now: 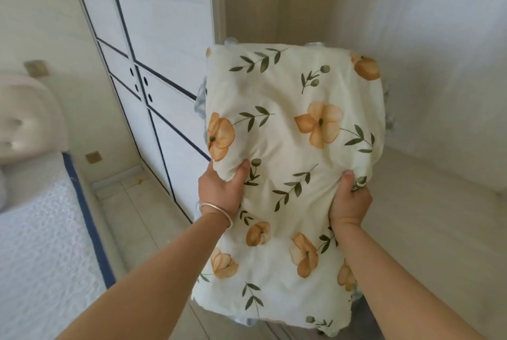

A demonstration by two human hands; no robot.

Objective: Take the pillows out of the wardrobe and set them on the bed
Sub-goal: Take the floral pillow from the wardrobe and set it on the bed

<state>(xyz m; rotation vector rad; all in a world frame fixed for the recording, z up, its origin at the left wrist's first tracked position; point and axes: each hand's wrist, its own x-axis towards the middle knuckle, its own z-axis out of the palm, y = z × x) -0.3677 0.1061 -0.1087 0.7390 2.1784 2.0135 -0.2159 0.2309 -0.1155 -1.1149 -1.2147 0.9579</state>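
With the left hand (220, 188) and right hand (349, 199) each pinching a fold of the flowered pillow (290, 147) held mid-frame before the wardrobe (164, 37), maintain both grips evenly while swinging it toward the bed (41, 216) at lower left.

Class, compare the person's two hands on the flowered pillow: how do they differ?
The left hand wears a bangle at the wrist; the right hand is bare. The left hand grips the pillow at its left edge; the right hand grips nearer the right edge, slightly lower. Both pinch the fabric, thumbs on top.
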